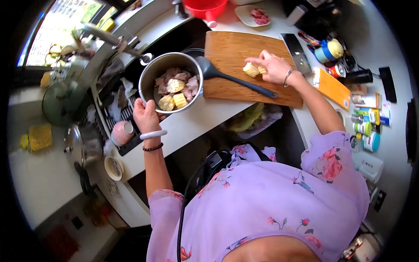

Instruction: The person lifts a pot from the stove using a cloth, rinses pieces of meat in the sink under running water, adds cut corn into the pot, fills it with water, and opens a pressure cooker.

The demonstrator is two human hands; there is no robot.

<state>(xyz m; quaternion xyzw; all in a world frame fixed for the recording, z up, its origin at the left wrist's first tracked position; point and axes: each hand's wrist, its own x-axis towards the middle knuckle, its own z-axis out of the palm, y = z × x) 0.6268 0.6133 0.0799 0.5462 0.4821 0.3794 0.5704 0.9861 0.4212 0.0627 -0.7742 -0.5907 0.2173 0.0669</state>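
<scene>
My left hand [146, 115] grips the near rim of a steel pot [192, 100], with the thumb along its outer side. Inside the pot lie pieces of pale pink meat [191, 85] and several chunks of corn [180, 100]. Over the wooden cutting board [231, 48], my right hand [275, 67] is closed around corn pieces [251, 70]. Its index finger reaches across the top of them, and the thumb is partly hidden. A dark spatula or spoon [240, 81] lies on the board, its head against the pot's right side.
A cleaver-like dark blade [296, 50] lies right of the board. Behind stand a red colander [205, 6] and a plate of raw meat [257, 17]. A pink cup [123, 132] sits by the sink rack at left. Bottles and boxes [362, 127] line the right counter.
</scene>
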